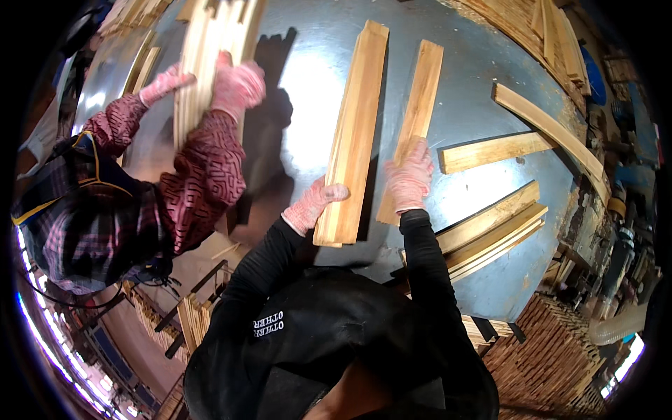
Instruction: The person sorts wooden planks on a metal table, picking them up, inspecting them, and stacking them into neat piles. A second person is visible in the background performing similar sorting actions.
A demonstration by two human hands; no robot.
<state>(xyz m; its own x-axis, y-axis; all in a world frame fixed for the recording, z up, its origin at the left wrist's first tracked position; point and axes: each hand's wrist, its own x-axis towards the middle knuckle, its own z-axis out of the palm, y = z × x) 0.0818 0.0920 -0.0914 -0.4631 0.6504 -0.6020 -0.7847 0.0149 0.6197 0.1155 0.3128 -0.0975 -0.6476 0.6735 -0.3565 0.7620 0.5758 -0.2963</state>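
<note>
In a pinkish-white glove, my left hand (311, 205) grips the near left edge of a stack of wooden boards (357, 126), its thumb lying over the top. The stack rests lengthwise on the grey metal table (301, 126). To the right of it, my right hand (409, 178), gloved alike, is closed over a single narrow wooden board (425, 84). That board slants away from me; my palm covers part of its middle. A gap of bare metal separates the board from the stack.
Right of my hand lie a short board (493, 152), a long curved-looking board (553, 136) and a group of slats (493, 227). At left, a co-worker's gloved hands (238, 87) hold a tall bundle of slats (210, 63). Stacked wood (539, 350) stands below the table's right edge.
</note>
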